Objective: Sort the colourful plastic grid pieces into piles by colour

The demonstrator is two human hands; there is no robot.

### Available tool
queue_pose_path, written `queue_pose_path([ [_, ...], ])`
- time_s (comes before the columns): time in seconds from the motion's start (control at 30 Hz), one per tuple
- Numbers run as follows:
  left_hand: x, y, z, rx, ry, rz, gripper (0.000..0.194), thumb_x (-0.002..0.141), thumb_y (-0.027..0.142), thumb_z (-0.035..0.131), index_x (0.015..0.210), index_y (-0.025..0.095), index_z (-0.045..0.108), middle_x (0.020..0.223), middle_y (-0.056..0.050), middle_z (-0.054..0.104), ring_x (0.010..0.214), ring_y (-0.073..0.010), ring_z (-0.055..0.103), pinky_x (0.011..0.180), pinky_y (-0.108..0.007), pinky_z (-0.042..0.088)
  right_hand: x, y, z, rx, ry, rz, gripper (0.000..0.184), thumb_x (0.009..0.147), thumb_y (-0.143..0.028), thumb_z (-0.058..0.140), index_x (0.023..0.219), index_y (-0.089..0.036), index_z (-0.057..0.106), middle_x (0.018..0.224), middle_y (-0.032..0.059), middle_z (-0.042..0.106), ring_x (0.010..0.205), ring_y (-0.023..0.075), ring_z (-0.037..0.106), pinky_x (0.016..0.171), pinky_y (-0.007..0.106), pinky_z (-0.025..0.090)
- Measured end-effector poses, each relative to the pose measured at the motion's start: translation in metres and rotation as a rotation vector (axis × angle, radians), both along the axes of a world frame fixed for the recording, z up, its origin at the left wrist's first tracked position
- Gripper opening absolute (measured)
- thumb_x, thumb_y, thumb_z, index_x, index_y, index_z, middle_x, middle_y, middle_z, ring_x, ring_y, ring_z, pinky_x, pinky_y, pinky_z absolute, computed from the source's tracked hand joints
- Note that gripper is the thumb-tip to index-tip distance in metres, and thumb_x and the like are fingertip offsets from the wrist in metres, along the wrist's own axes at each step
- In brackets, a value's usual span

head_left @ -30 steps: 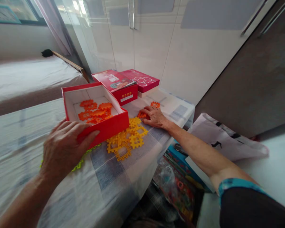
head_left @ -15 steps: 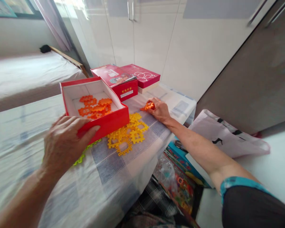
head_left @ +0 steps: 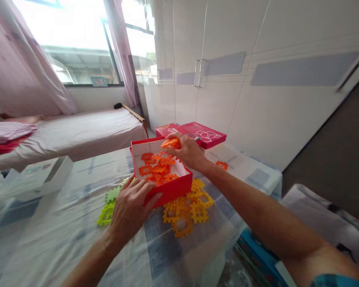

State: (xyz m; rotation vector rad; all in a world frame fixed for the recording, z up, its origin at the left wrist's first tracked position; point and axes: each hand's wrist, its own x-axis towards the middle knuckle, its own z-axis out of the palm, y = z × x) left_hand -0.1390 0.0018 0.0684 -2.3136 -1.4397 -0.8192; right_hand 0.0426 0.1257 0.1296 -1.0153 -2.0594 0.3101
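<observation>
We have a blue-and-white checked tablecloth point(head_left: 89, 247) spread in front of us, rumpled at the left. Beyond it are a bed point(head_left: 86, 129), a bright window point(head_left: 77, 52) with pink curtains point(head_left: 26, 63), and a pale wardrobe point(head_left: 215, 99). A white box point(head_left: 44, 179) sits at the left; closed red boxes point(head_left: 205, 134) sit behind our work.

Our open red box point(head_left: 169, 192) is in the middle, its opening facing up. Its near wall slants from our left hand point(head_left: 131, 205) away to the right; we can't tell which side is longer. Orange pieces point(head_left: 158, 171) lie inside, yellow pieces point(head_left: 190, 207) by its near right side, green pieces point(head_left: 109, 207) at its left, and a lone orange piece point(head_left: 221, 165) farther right.

Our left fingers are curled over the near-left rim, thumb against the outside. Our right hand point(head_left: 190, 151) is partly closed, pinching at least one raised orange piece point(head_left: 171, 142) above the box.
</observation>
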Motion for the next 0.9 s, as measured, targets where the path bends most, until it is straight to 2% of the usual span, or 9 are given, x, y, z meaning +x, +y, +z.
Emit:
queue_pose_path([
  [0.1,0.0,0.001,0.0,-0.006,-0.001,-0.006,0.018,0.088,0.035,0.051,0.081,0.02,0.059,0.075,-0.001,0.062,0.075,-0.0186,0.057,0.092,-0.043,0.041,-0.013,-0.001,-0.002,-0.026,-0.127,0.12,0.048,0.082,-0.053,0.055,0.119,-0.022,0.058,0.116,0.0059,0.063,0.104,0.0192,0.059,0.087,0.031,0.044],
  [0.17,0.0,0.001,0.0,-0.008,-0.004,-0.012,0.019,0.088,0.035,0.051,0.082,0.02,0.06,0.075,-0.001,0.062,0.076,-0.0186,0.058,0.094,-0.044,0.04,0.001,-0.003,-0.007,0.001,-0.139,0.063,0.042,0.084,-0.046,0.055,0.118,-0.021,0.059,0.119,0.0067,0.062,0.105,0.0185,0.058,0.088,0.03,0.043],
  [0.23,0.0,0.002,0.0,-0.003,-0.01,-0.014,0.019,0.089,0.036,0.05,0.084,0.021,0.061,0.077,-0.001,0.063,0.077,-0.0183,0.058,0.094,-0.044,0.04,0.032,-0.008,-0.016,-0.013,-0.16,-0.044,0.036,0.085,-0.039,0.054,0.115,-0.02,0.06,0.111,0.0064,0.064,0.094,0.0165,0.061,0.082,0.028,0.045],
  [0.3,0.0,0.002,0.0,-0.002,-0.017,-0.012,0.02,0.089,0.036,0.049,0.086,0.021,0.062,0.079,-0.001,0.064,0.077,-0.0177,0.058,0.094,-0.043,0.04,0.074,-0.016,-0.03,-0.104,-0.253,-0.161,0.034,0.085,-0.036,0.053,0.113,-0.019,0.061,0.1,0.0063,0.066,0.082,0.016,0.062,0.076,0.028,0.046],
  [0.4,-0.001,0.003,-0.002,-0.012,-0.029,-0.014,0.021,0.089,0.037,0.049,0.087,0.021,0.063,0.08,-0.001,0.065,0.077,-0.0175,0.059,0.095,-0.044,0.039,0.136,-0.033,-0.058,-0.242,-0.467,-0.301,0.039,0.082,-0.04,0.056,0.114,-0.018,0.062,0.112,0.01,0.062,0.098,0.0225,0.059,0.084,0.034,0.044],
  [0.5,-0.002,0.004,-0.004,-0.013,-0.037,-0.023,0.021,0.088,0.039,0.051,0.087,0.021,0.063,0.079,-0.001,0.065,0.078,-0.0181,0.058,0.095,-0.044,0.039,0.174,-0.049,-0.086,-0.346,-0.606,-0.285,0.047,0.076,-0.047,0.061,0.115,-0.019,0.063,0.111,0.0105,0.061,0.104,0.0261,0.054,0.09,0.036,0.041],
  [0.6,-0.002,0.003,-0.005,-0.013,-0.038,-0.029,0.02,0.088,0.038,0.051,0.087,0.021,0.062,0.079,-0.001,0.064,0.077,-0.018,0.058,0.095,-0.044,0.038,0.185,-0.055,-0.105,-0.347,-0.593,-0.288,0.044,0.077,-0.042,0.059,0.113,-0.017,0.063,0.108,0.0112,0.06,0.101,0.0255,0.054,0.089,0.036,0.041],
  [0.73,-0.002,0.004,-0.005,0.006,-0.035,-0.038,0.019,0.088,0.037,0.051,0.087,0.021,0.062,0.079,-0.001,0.064,0.076,-0.0181,0.058,0.095,-0.044,0.038,0.183,-0.051,-0.121,-0.259,-0.495,-0.361,0.028,0.083,-0.034,0.049,0.096,-0.016,0.065,0.095,0.0093,0.06,0.093,0.0229,0.055,0.085,0.034,0.042],
  [0.9,-0.002,0.005,-0.005,0.013,-0.043,-0.049,0.018,0.088,0.036,0.051,0.086,0.021,0.062,0.078,0.0,0.063,0.075,-0.0183,0.058,0.093,-0.044,0.039,0.183,-0.029,-0.123,-0.177,-0.346,-0.508,0.02,0.081,-0.031,0.049,0.092,-0.019,0.061,0.092,0.0043,0.057,0.086,0.0165,0.056,0.08,0.026,0.043],
])
